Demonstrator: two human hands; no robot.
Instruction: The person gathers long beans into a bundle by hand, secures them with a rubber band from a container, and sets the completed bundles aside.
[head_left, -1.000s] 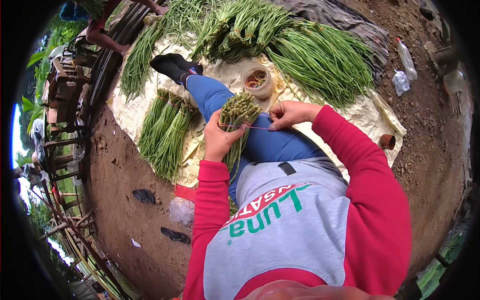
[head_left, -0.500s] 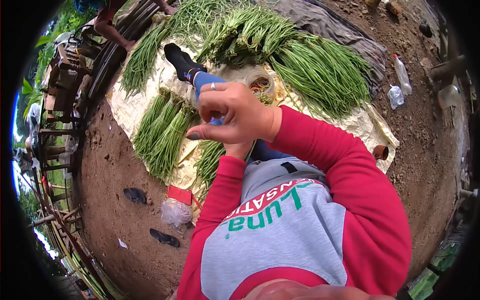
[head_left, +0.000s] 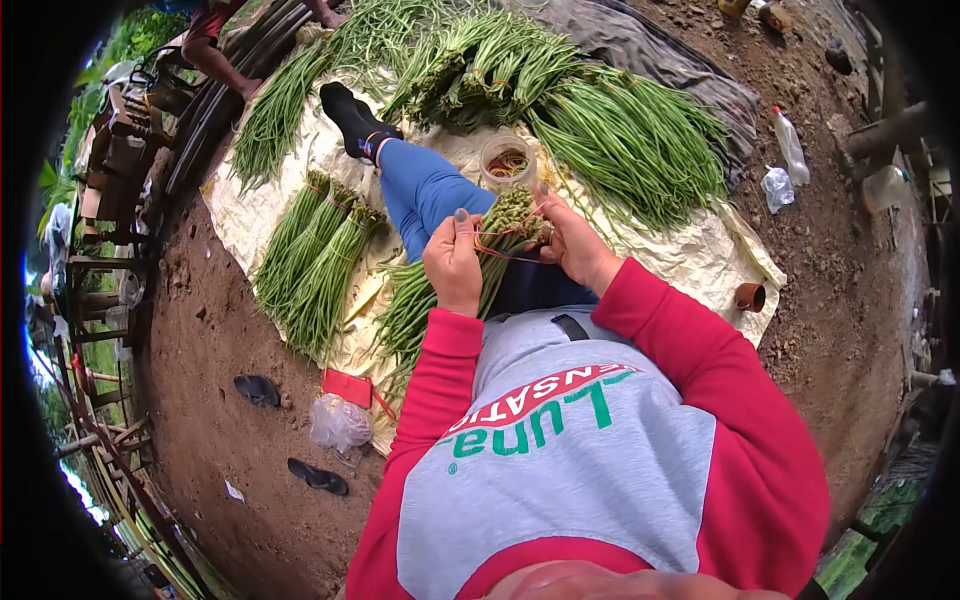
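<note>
A bunch of long green beans (head_left: 492,262) lies across my lap, its stem ends up near my hands. At its left side, my left hand (head_left: 455,262) has its thumb and fingers pinched on a thin reddish rubber band (head_left: 485,236), which stretches over the bunch. On the other side, my right hand (head_left: 577,243) is closed at the stem ends; the band runs toward its fingers, but its exact hold is partly hidden. Just above the bunch, a clear round tub (head_left: 487,178) contains rubber bands.
Tied bean bundles (head_left: 318,250) lie on a pale sheet (head_left: 735,262) at left, with larger bean piles (head_left: 635,140) beyond. A person's arm (head_left: 215,62) shows at upper left. Sandals (head_left: 318,476), a red item (head_left: 347,387), plastic bags and a bottle (head_left: 790,147) rest around.
My right hand has moved down and right from above my left hand. Both hands are now apart on either side of the bunch, with a band stretched over it.
</note>
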